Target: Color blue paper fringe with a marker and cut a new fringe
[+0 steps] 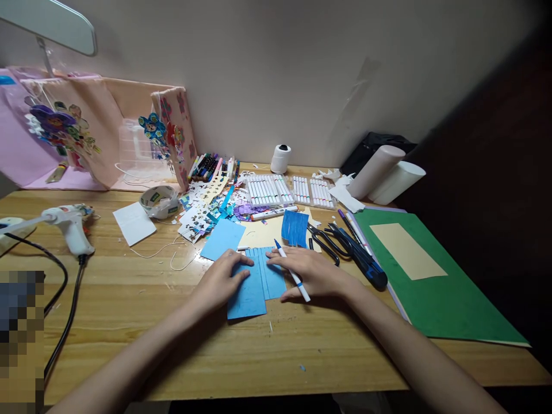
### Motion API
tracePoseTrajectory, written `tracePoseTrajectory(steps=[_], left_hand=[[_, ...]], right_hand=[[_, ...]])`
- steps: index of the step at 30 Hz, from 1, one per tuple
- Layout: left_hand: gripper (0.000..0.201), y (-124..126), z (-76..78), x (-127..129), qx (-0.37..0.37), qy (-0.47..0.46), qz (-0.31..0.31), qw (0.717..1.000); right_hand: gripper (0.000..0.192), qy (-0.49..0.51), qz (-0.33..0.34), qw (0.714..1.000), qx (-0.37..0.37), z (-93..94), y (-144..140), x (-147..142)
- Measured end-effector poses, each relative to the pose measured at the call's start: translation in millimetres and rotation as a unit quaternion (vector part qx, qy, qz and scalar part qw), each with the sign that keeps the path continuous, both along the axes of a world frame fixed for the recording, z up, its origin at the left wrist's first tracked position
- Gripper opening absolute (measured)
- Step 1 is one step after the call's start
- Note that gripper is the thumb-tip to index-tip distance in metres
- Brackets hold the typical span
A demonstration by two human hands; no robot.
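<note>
**Blue paper pinned flat, pen parked between the fingers**

Blue pleated paper (259,282) lying on the wooden table (129,299), near the front edge, folds running away from the body. Pressed down at its left half by the left hand (222,279), fingers spread and flat, nothing clasped, seemingly to keep the creases from springing up. Touched at its right edge by the right hand (313,273), fingertips resting on the sheet while a white pen with blue cap (292,270) stays tucked loosely between the fingers, tip pointing away toward the wall; kept in hand rather than set down, probably so marking or scoring stays within easy reach.

Just behind, a plain blue sheet (223,238) and a second folded blue piece (295,227), laid on cream paper (263,233), close enough to match against. Black scissors (325,241) beside the right wrist, handles toward the body. Trays of white markers (269,190) farther back, paper offcuts (200,215) to their left. Glue gun (71,221) well apart at the left, cord trailing off the table. Green folder (435,287) at the right, bearing a cream rectangle.
</note>
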State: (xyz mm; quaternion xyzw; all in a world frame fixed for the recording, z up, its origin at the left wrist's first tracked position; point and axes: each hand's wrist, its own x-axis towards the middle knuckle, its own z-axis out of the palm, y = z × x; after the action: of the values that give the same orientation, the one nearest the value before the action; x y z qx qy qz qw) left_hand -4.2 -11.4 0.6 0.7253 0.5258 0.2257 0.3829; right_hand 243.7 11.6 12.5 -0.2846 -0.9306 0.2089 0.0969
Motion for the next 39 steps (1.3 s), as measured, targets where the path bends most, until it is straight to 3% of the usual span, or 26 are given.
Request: tracePoseTrajectory(steps=[7, 14, 17, 20, 24, 39], left_hand=[[0.02, -5, 2.9, 1, 0.019, 0.028, 0.0, 0.999], [0.023, -6, 2.9, 3, 0.017, 0.048, 0.001, 0.999], [0.024, -6, 3.4, 3, 0.017, 0.049, 0.002, 0.999], [0.025, -6, 4.1, 4, 0.013, 0.054, 0.003, 0.998], [0.026, -6, 2.5, 4, 0.012, 0.056, 0.009, 0.998], [0.027, -6, -0.7, 5, 0.016, 0.059, 0.017, 0.998]], right_hand=[[0.062, 0.044, 0.001, 0.999, -0.022, -0.2, 1, -1], [0.026, 0.075, -0.038, 0.996, -0.008, -11.6, 3, -4], [0.024, 0.091, -0.085, 0.992, -0.01, -15.5, -1, -10], [0.032, 0.177, -0.129, 0.972, -0.081, -17.0, -8, -19], [0.03, 0.302, -0.18, 0.914, -0.202, -20.4, -15, -28], [0.009, 0.272, -0.211, 0.917, -0.2, -31.8, -9, -25]])
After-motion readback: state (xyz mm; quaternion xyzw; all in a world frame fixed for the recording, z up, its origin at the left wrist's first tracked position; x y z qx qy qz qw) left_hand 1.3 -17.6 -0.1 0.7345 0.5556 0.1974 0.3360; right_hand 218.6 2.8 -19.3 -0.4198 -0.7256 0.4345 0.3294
